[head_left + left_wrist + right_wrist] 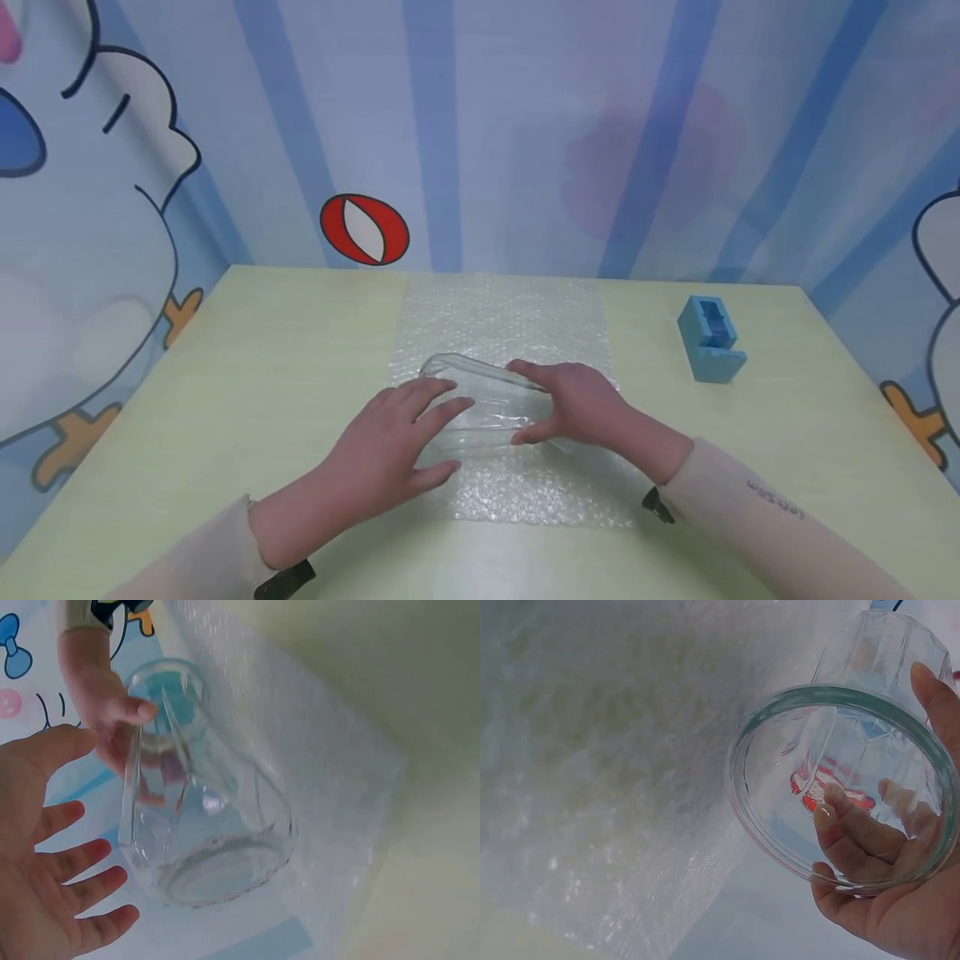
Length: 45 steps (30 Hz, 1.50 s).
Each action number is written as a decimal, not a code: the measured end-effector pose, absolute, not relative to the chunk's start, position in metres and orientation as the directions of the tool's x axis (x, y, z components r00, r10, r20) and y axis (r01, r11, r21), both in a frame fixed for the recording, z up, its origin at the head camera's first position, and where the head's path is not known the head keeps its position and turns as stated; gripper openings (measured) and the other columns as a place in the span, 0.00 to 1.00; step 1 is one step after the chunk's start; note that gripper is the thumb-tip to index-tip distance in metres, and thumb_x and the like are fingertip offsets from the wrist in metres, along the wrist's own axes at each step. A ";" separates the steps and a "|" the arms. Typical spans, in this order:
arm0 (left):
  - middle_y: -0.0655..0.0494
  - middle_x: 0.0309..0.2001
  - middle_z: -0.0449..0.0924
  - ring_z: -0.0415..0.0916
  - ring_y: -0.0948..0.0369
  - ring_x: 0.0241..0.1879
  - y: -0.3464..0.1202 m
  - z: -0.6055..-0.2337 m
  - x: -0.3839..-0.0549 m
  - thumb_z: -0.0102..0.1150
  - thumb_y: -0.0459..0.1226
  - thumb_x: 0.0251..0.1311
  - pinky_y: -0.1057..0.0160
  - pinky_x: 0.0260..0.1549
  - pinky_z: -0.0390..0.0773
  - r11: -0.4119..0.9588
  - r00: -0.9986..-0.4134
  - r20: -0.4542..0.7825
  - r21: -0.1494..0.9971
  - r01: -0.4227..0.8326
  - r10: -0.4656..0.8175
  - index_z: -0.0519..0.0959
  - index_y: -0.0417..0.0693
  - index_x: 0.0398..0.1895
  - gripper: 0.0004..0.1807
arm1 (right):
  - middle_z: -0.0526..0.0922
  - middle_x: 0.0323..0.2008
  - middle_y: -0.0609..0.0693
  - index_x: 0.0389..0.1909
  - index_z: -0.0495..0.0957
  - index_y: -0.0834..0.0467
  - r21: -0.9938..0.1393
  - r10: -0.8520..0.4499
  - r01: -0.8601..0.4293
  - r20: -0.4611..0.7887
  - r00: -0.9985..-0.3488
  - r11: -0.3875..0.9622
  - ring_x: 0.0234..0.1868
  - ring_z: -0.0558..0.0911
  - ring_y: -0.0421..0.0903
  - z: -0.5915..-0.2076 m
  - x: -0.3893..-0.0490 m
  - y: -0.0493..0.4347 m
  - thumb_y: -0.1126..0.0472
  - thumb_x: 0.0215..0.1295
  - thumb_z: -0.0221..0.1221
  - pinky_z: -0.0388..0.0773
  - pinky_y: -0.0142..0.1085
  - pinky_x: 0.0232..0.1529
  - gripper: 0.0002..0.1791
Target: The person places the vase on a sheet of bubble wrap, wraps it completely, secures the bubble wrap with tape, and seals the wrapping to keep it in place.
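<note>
My right hand [585, 406] grips a clear faceted glass vase [487, 408] near its mouth. The vase lies on its side over a sheet of bubble wrap [502, 317], its base pointing left; whether it touches the wrap is not clear. In the right wrist view its round greenish rim [832, 696] faces the camera, with my right fingers [862, 847] bent along the glass. My left hand [382, 446] is beside the base end with its fingers spread. In the left wrist view a gap shows between that hand [22, 847] and the vase [210, 832].
A light blue tape dispenser [708, 342] stands at the back right of the pale yellow table [300, 350]. Behind the table rises a blue striped wall [510, 125] with cartoon prints, among them a red and white ball [365, 229].
</note>
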<state>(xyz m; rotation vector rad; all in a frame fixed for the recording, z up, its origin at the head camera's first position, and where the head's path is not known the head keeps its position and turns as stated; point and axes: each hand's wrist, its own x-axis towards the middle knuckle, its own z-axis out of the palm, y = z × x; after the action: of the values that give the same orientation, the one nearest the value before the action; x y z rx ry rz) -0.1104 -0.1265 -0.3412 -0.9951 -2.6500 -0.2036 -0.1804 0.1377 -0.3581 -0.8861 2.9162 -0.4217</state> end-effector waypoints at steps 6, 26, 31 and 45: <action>0.53 0.61 0.80 0.78 0.53 0.61 -0.126 -0.355 -0.092 0.75 0.50 0.54 0.51 0.55 0.82 0.711 -0.663 0.366 0.003 0.703 0.654 0.78 0.54 0.63 0.33 | 0.88 0.54 0.56 0.72 0.72 0.54 -0.289 -0.564 -0.545 0.020 -0.826 0.787 0.49 0.88 0.54 -0.358 -0.182 0.139 0.39 0.49 0.76 0.84 0.45 0.47 0.49; 0.56 0.59 0.81 0.80 0.57 0.58 -0.111 -0.383 -0.083 0.75 0.49 0.54 0.56 0.56 0.81 0.590 -0.562 0.248 -0.049 0.806 0.789 0.77 0.57 0.63 0.32 | 0.89 0.52 0.57 0.72 0.72 0.55 -0.301 -0.558 -0.535 0.012 -0.830 0.789 0.49 0.88 0.53 -0.357 -0.182 0.140 0.39 0.49 0.76 0.84 0.44 0.45 0.49; 0.57 0.58 0.81 0.80 0.57 0.58 -0.109 -0.385 -0.086 0.74 0.46 0.54 0.56 0.55 0.82 0.590 -0.576 0.157 -0.060 0.805 0.802 0.76 0.57 0.63 0.32 | 0.88 0.55 0.57 0.72 0.72 0.55 -0.304 -0.562 -0.540 0.016 -0.827 0.785 0.50 0.88 0.54 -0.356 -0.181 0.140 0.40 0.50 0.76 0.84 0.44 0.46 0.49; 0.63 0.47 0.82 0.81 0.62 0.47 -0.104 -0.394 -0.095 0.70 0.37 0.53 0.64 0.44 0.81 0.554 -0.514 0.221 -0.194 0.809 0.828 0.80 0.58 0.54 0.23 | 0.89 0.52 0.57 0.72 0.71 0.55 -0.298 -0.565 -0.539 0.000 -0.825 0.788 0.45 0.88 0.51 -0.356 -0.182 0.139 0.39 0.50 0.76 0.84 0.43 0.45 0.50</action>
<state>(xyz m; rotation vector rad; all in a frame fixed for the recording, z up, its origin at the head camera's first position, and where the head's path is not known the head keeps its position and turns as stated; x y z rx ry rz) -0.0945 -0.1044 -0.3945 -1.3566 -2.5053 0.0948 -0.1819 0.1392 -0.3563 -0.8926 2.8855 -0.4407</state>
